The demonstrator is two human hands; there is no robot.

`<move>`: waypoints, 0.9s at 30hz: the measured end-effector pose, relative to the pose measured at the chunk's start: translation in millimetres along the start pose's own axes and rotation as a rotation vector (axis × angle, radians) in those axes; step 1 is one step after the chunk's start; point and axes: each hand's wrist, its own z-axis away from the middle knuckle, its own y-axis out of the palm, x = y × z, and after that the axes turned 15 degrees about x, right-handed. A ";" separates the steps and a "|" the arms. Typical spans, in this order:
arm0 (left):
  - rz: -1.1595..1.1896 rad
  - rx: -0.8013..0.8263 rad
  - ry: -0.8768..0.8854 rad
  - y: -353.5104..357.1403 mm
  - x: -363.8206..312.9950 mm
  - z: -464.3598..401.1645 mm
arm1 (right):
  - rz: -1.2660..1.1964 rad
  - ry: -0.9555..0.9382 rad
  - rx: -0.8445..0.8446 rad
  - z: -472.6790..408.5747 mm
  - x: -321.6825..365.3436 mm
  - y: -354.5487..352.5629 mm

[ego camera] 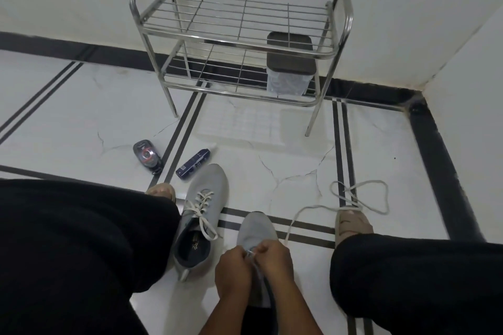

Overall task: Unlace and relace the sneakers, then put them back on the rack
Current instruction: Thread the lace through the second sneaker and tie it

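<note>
Two grey sneakers lie on the white floor between my legs. The left sneaker (202, 215) is laced with a loose white lace and points away from me. The right sneaker (255, 231) sits under my hands. My left hand (234, 266) and my right hand (275, 257) both pinch its white lace (359, 198) near the lower eyelets. The long free end of that lace trails right and loops over my right foot. The steel shoe rack (239, 43) stands against the wall ahead, its top shelf bare.
A lidded clear container (290, 68) stands on the rack's lower shelf at right. A black shoe-polish sponge (147, 155) and a dark blue tube (193, 162) lie on the floor left of centre. My black-trousered legs flank the sneakers. A wall corner is at right.
</note>
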 end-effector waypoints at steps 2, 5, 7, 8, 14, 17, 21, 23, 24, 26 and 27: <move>0.057 -0.017 0.006 1.2 3.9 0.7 | 0.000 0.022 -0.037 2.6 -2.7 8.6; 0.110 -0.042 0.028 1.3 5.3 2.8 | 0.048 -0.029 -0.104 -0.9 -6.8 14.4; 0.127 -0.054 0.038 2.3 6.7 3.1 | 0.100 -0.049 -0.123 -5.3 -8.3 18.3; 0.131 -0.058 0.041 2.2 6.9 3.4 | 0.105 -0.051 -0.129 -7.7 -9.1 19.6; 0.099 -0.079 0.093 3.0 7.3 2.7 | 0.067 -0.046 -0.179 -13.3 -11.2 22.5; 0.070 -0.076 0.135 2.8 6.4 0.8 | -0.012 -0.101 -0.194 -15.0 -15.9 23.9; 0.063 -0.060 0.146 0.4 7.9 -0.1 | -0.279 -0.111 -0.127 -16.6 -21.3 22.8; 0.097 -0.057 0.128 -0.5 10.0 -0.2 | -0.360 -0.109 -0.035 -19.0 -23.8 21.0; 0.122 -0.057 0.119 -1.0 10.7 0.1 | -0.404 -0.104 0.009 -20.3 -24.2 19.5; 0.152 -0.052 0.116 -1.9 11.3 0.8 | -0.464 -0.096 0.056 -25.1 -25.8 18.4; 0.150 -0.049 0.124 -2.3 11.3 0.6 | -0.475 -0.091 0.058 -26.7 -26.2 18.6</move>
